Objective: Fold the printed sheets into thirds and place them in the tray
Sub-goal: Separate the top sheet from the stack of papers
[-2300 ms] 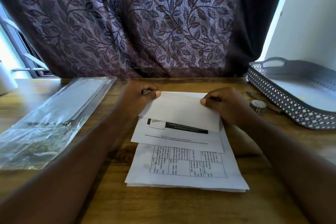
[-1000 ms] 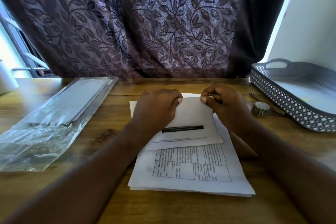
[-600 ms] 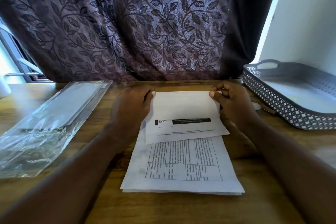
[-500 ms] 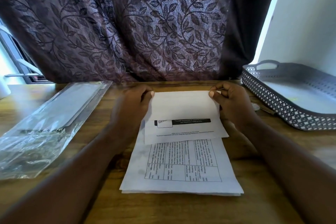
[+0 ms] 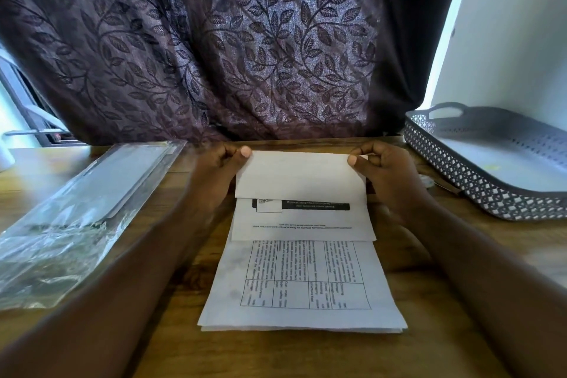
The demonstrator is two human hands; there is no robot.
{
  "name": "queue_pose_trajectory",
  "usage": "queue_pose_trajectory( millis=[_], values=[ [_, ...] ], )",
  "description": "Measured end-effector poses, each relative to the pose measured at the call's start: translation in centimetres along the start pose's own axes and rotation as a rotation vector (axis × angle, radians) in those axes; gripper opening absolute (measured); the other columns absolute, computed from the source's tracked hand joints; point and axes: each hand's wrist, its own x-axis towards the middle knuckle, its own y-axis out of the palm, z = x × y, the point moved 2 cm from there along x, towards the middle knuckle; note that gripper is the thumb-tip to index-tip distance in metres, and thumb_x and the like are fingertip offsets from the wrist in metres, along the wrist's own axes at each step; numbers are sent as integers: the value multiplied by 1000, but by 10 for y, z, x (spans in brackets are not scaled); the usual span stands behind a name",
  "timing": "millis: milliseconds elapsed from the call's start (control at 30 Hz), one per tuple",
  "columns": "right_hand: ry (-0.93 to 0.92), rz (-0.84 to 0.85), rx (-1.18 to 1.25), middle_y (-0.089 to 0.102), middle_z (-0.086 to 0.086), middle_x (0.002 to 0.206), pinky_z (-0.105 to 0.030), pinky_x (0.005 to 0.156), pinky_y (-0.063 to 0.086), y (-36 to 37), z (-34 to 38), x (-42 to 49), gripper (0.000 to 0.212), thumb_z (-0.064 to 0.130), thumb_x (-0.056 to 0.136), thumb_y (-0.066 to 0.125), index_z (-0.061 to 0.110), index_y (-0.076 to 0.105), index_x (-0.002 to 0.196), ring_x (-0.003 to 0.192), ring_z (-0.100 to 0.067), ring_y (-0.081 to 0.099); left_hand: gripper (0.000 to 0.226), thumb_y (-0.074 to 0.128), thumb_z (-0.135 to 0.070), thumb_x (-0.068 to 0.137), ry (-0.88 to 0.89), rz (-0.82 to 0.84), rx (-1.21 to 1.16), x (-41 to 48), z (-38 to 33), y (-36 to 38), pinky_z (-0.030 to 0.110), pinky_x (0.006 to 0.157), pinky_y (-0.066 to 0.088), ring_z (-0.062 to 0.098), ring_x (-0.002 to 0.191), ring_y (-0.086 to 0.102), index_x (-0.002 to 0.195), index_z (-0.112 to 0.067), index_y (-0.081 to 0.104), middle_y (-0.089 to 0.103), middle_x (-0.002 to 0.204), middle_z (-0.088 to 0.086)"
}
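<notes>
Far left, a crinkled clear plastic sleeve (image 5: 70, 215) lies on the wooden table (image 5: 178, 344). The left hand (image 5: 221, 175) pinches one top corner of the white printed sheet (image 5: 300, 178); the right hand (image 5: 386, 175) pinches the other. The sheet rests on the flat paper stack (image 5: 303, 279). Its smooth flap now overlaps the black bar, which was uncovered a moment ago. At right is the grey lattice-walled plastic tray (image 5: 460, 175).

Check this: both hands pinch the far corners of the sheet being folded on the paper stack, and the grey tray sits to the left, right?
Not quite: the head view shows the grey tray to the right. The left hand and right hand do pinch the sheet on the stack.
</notes>
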Motion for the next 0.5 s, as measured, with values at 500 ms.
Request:
queue_pose_trajectory(
  millis=[500],
  values=[
    [201, 154, 361, 76, -7, 107, -43, 71, 63, -4, 3, -1, 30, -3, 100, 46, 12, 63, 120, 91, -29, 75, 18, 48, -8, 103, -325, 87, -540, 2, 5, 1, 33, 55, 61, 18, 74, 76, 111, -13, 63, 78, 89, 4]
  ],
)
